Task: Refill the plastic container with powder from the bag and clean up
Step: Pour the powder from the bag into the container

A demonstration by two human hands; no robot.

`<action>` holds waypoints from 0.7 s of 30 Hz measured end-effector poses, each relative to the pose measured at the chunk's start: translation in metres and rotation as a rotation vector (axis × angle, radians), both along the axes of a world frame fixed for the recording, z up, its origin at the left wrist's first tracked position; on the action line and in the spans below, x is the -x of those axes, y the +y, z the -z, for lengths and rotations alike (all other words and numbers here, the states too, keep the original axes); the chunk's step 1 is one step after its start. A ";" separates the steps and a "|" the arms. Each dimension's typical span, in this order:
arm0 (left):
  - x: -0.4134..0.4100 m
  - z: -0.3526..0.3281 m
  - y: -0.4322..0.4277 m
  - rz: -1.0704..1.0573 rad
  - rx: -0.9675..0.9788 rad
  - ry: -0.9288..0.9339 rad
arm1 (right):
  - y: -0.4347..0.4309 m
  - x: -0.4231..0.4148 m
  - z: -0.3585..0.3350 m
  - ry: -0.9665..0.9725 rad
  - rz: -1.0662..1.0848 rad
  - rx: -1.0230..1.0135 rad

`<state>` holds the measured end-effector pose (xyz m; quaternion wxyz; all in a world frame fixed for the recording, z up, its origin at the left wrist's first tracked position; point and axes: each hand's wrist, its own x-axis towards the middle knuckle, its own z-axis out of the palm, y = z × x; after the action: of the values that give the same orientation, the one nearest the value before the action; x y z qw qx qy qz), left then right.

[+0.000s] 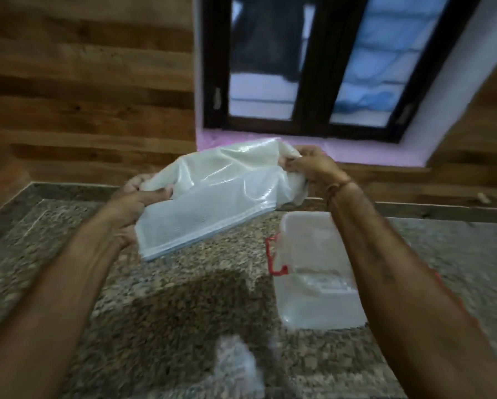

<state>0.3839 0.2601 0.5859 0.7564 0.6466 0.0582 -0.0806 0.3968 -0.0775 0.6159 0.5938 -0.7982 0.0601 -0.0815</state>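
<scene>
Hands first: the left hand (132, 203) and right hand (310, 165) each pinch an end of the plastic bag (212, 197), held above the bench (69, 254). Below the right forearm sits the plastic container (313, 272).

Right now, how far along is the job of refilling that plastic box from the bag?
Done, it seems: the clear plastic container on the granite counter holds some white powder. In hand: the left hand and right hand hold the limp, nearly empty-looking plastic bag above the counter. Left: the container looks lidless, and a pale smear near the front edge may need wiping.
</scene>
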 end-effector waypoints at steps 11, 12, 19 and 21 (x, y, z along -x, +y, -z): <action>0.033 0.042 -0.244 -0.031 0.096 -0.242 | -0.189 0.078 0.055 -0.171 0.242 -0.298; 0.041 0.050 -0.260 -0.062 0.068 -0.256 | -0.196 0.082 0.071 -0.172 0.247 -0.351; 0.063 0.100 -0.281 0.092 -0.508 -0.525 | -0.217 0.105 0.130 -0.109 0.097 -0.695; 0.058 0.105 -0.269 0.249 -0.767 -0.570 | -0.224 0.105 0.130 -0.083 0.072 -0.770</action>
<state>0.3259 -0.0092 0.4807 0.4343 0.8767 -0.2034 0.0370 0.2923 -0.3013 0.4863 0.8488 -0.5101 0.0900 -0.1060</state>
